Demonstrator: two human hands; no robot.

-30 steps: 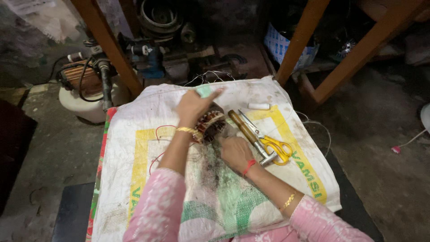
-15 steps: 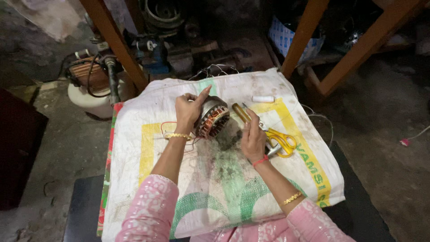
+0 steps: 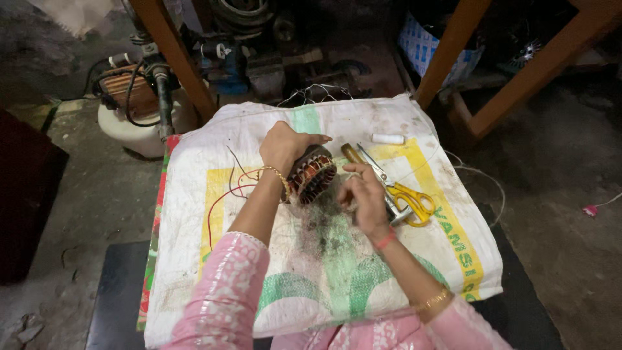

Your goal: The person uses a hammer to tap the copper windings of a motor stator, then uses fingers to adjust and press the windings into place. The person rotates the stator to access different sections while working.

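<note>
My left hand [image 3: 285,146] grips the top of a round motor stator [image 3: 312,175] with copper windings, holding it tilted on a white woven sack [image 3: 414,259] spread over the table. Just to the right of the stator is my right hand [image 3: 363,198], its fingers pinched close to the windings; what they hold is too small to tell. Thin red and dark wires [image 3: 223,188] trail from the stator to the left across the sack.
Yellow-handled scissors [image 3: 405,194] and a wooden-handled tool [image 3: 353,154] lie right of my right hand. A small white roll [image 3: 387,139] sits farther back. Beyond the sack stand orange wooden frame legs [image 3: 175,55], a white canister with cables [image 3: 136,123] and dark machine parts [image 3: 249,61].
My right hand has stayed beside the stator, its fingers curling in toward the windings. My left hand keeps its grip. The camera view has shifted slightly.
</note>
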